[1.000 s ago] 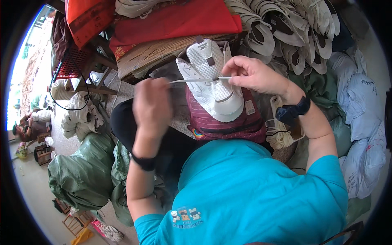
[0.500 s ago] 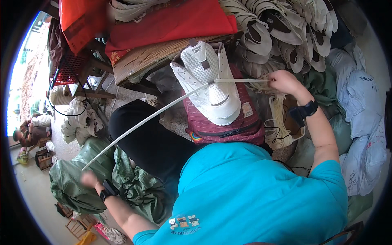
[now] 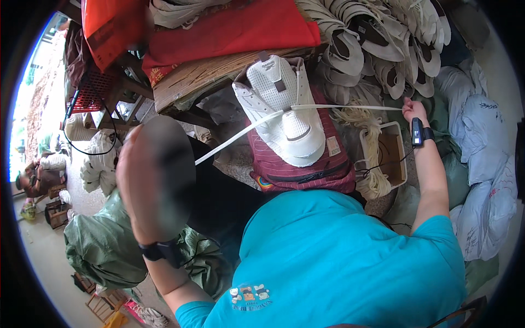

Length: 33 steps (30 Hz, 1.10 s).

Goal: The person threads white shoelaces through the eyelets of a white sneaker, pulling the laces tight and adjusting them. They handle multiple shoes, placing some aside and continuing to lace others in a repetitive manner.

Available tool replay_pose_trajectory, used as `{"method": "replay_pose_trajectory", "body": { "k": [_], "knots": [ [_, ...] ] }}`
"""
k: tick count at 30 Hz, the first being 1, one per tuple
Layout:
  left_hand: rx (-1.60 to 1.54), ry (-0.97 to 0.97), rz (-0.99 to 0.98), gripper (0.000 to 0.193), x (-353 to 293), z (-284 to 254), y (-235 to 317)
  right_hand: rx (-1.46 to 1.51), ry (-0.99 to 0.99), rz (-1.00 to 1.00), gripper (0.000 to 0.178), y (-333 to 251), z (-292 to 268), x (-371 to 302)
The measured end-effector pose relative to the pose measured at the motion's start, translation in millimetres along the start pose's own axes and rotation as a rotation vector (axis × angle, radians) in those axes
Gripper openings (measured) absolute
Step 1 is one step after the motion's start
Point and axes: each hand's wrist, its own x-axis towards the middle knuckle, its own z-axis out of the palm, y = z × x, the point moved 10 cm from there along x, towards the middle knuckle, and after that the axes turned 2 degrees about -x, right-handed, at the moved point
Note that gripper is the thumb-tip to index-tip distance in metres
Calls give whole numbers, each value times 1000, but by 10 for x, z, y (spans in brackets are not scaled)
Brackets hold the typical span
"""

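A white high-top shoe upper (image 3: 302, 146) with a mesh tongue lies on a maroon striped cushion (image 3: 333, 174) in front of me. A flat white shoelace (image 3: 235, 135) runs through its lowest eyelets, stretched out to both sides. My right hand (image 3: 414, 111), at the right, is closed on the lace's right end and holds it taut. My left hand (image 3: 131, 188) is raised at the left, close to the camera, over my dark trouser leg. A grey blur covers its fingers, and the lace's left stretch disappears behind that blur.
A wooden bench (image 3: 191, 79) with red cloth (image 3: 235, 35) stands ahead. Stacked shoe uppers (image 3: 377, 44) fill the far right. Beside the cushion, a white bin (image 3: 391, 147) has a bundle of laces (image 3: 374, 156) over its edge. Green sacks (image 3: 98, 240) and white sacks (image 3: 481, 147) flank me.
My right hand has moved outward to the right, drawing out more lace on that side. My left hand has risen toward the camera and inward; less lace shows on the left.
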Motion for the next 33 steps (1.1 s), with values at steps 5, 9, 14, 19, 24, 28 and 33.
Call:
{"method": "replay_pose_trajectory", "body": {
  "k": [5, 9, 14, 19, 24, 28, 33],
  "knots": [
    [458, -223, 112, 35, -116, 1234, -611, -283, -276, 52, 16, 250, 690, -565],
    [653, -250, 328, 27, -106, 1588, -986, -524, -697, -139, 56, 637, 2144, -2264],
    [841, -393, 406, 31, -271, 1797, -1299, -561, -1008, -112, 36, 1185, 2759, -3344],
    [751, -441, -7, 41, -364, 1713, -1591, -1001, -1212, -266, 19, 1438, 2864, -3517],
    [781, -377, -104, 44, -326, 1675, -1628, -1045, -1212, -377, 25, 1417, 2883, -3562],
    [760, -330, -123, 43, -284, 1613, -1596, -1019, -1163, -418, 23, 1247, 2934, -3661],
    [774, -316, -7, 39, -252, 1639, -1482, -1010, -1151, -557, 18, 1195, 2994, -3615]
  ]
}}
